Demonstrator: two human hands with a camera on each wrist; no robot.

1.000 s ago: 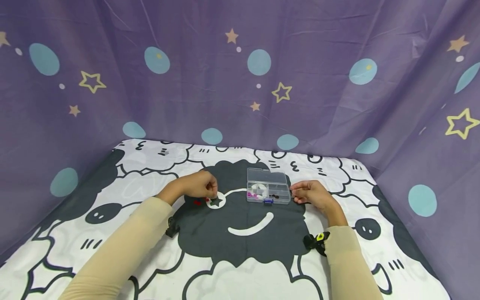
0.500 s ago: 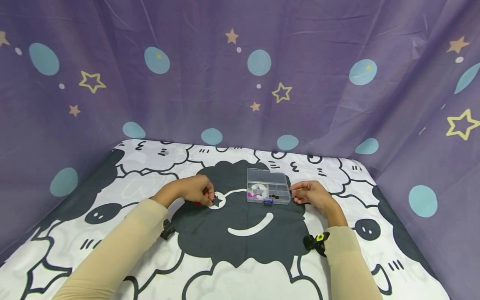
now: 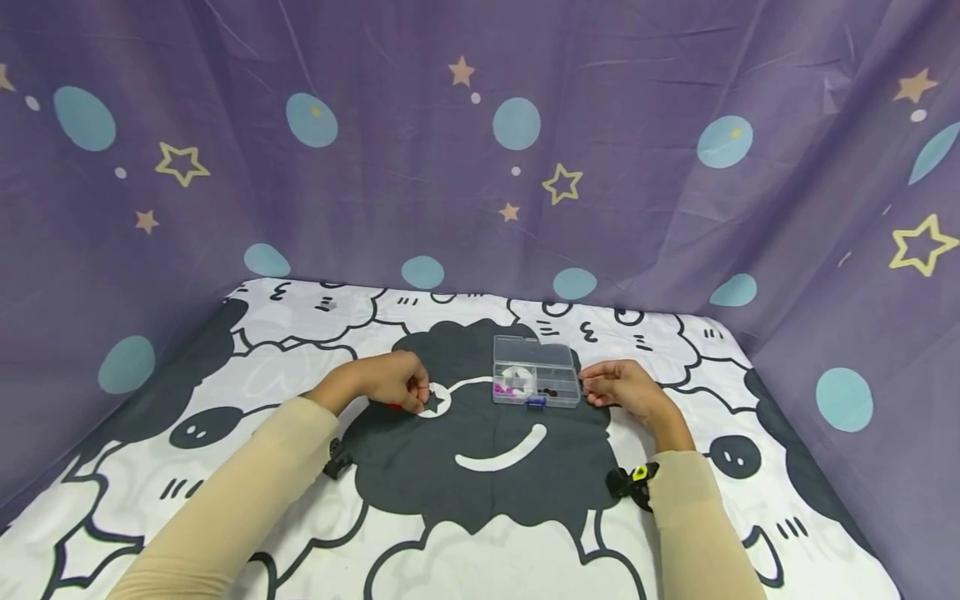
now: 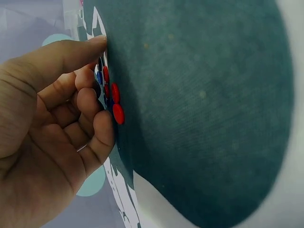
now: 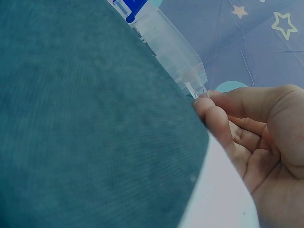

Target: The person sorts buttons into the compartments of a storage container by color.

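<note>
My left hand (image 3: 390, 381) is low over the dark patch of the cloth, fingers curled and thumb reaching forward. Beside its fingertips lie small flat red discs (image 4: 118, 114) and blue ones (image 4: 99, 77), partly hidden by the fingers. I cannot tell whether a disc sits between thumb and forefinger. A clear plastic compartment box (image 3: 557, 398) stands with its lid (image 3: 532, 352) raised at the back. Pink pieces (image 3: 506, 390) lie in its left part and dark pieces (image 3: 550, 392) in its right. My right hand (image 3: 626, 389) pinches the box's right end between thumb and forefinger.
A blue latch (image 3: 536, 403) is on the box's front side. The cloth (image 3: 480, 500) carries a printed cartoon pattern in black and white. Behind it hangs a purple curtain (image 3: 420, 200) with stars and dots.
Over the last second my left hand has come slightly down and toward me, now covering some red discs seen earlier. My right hand and the box have stayed put.
</note>
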